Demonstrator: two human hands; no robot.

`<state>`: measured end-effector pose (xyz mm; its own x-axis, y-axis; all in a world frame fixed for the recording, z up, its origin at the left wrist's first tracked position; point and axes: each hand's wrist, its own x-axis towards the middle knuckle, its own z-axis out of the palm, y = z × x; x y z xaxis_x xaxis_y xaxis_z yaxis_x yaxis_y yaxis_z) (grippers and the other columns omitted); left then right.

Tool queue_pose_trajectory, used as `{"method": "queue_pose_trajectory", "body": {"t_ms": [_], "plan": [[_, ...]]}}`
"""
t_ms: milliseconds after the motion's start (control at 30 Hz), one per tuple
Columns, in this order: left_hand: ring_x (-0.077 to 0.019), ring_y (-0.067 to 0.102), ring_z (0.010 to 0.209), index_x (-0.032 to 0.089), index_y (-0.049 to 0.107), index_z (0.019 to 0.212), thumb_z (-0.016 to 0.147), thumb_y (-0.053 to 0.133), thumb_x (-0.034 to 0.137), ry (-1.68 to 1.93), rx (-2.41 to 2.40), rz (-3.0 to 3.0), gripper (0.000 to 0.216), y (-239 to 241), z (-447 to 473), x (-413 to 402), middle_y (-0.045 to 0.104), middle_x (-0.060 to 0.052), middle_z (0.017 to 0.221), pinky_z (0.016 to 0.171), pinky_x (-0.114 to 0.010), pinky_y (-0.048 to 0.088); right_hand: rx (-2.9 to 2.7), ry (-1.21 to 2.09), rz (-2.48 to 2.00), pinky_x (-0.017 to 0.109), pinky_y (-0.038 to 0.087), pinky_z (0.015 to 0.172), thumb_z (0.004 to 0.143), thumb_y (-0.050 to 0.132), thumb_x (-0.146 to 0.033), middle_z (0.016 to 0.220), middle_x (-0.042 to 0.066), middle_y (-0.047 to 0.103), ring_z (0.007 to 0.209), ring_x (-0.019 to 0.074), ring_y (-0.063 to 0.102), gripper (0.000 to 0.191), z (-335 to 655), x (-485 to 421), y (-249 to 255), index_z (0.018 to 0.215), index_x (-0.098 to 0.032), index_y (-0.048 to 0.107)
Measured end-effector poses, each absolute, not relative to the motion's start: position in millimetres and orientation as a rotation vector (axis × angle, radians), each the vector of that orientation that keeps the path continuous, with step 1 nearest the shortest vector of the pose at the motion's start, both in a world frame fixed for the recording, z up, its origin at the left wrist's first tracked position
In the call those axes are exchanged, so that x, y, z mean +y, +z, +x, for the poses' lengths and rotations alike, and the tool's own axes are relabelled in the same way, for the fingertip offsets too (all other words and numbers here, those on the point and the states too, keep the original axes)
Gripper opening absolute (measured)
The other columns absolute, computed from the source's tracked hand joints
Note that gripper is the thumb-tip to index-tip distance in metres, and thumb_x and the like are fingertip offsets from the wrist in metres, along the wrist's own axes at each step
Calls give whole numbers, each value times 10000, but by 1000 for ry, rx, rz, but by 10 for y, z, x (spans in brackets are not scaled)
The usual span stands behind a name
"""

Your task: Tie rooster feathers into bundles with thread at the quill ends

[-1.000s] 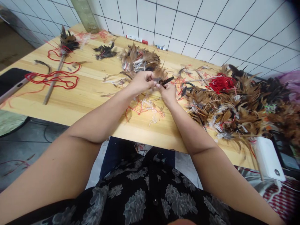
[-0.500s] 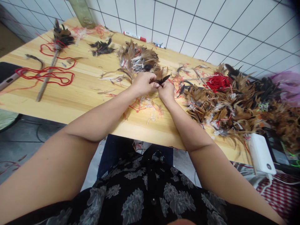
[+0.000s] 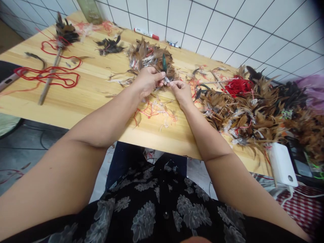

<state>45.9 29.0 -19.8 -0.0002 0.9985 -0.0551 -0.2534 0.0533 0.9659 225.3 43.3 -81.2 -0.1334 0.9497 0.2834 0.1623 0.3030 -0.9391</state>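
Note:
Between my fingertips a dark feather (image 3: 164, 63) with a green sheen points away from me, its pale fluffy base towards my right hand. My left hand (image 3: 150, 81) pinches it near its lower part. With thumb and forefinger closed, my right hand (image 3: 181, 91) grips the whitish base end. Just behind my hands lies a pile of brown feathers (image 3: 141, 54) with white fluff. Scraps of red and white thread (image 3: 157, 109) are strewn on the wooden table (image 3: 162, 135) below my hands.
At left, a stick (image 3: 49, 84) topped with dark feathers lies under red cord (image 3: 68, 79). A large brown feather heap (image 3: 235, 111), a red thread bundle (image 3: 238, 87) and a white power bank (image 3: 282, 165) are at right. Markers (image 3: 146, 33) lie by the tiled wall.
The dark feather has swung from pointing right to standing away from me, and its pale base shows now. My left hand has shifted slightly left, and my right hand's fingers have moved to the base.

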Motion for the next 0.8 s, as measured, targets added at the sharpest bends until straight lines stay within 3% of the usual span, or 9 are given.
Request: {"method": "queue_pose_trajectory", "body": {"t_ms": [167,333,533,800], "plan": [[-76,589,559,169,593,717,1079,859,49,1185,982,915,465,-150,441,265,626,22,643,632,-181,535,-1438,1050,-1032,347,630,990,794,981,-812,994,27,866,987,187,761,628,2281,440,-794,910,-215,823],[-89,585,597,171,641,770,1018,923,67,1123,949,969,389,-175,408,265,665,10,666,664,-228,524,-1398,1143,-1052,320,640,938,779,1006,-804,917,18,829,947,172,761,635,2231,380,-709,865,-211,796],[-143,572,779,241,662,821,1008,876,148,1130,942,1022,299,-210,348,285,690,10,719,871,-311,536,-1311,1267,-1053,305,667,907,728,1051,-792,886,24,825,1005,197,804,659,2225,323,-599,887,-202,805],[-142,572,711,240,683,791,1012,897,152,1162,904,1045,320,-255,400,303,674,10,703,796,-327,551,-1410,1245,-1025,297,667,906,746,1012,-852,925,32,846,1021,196,797,706,2252,317,-627,930,-202,805]]}}
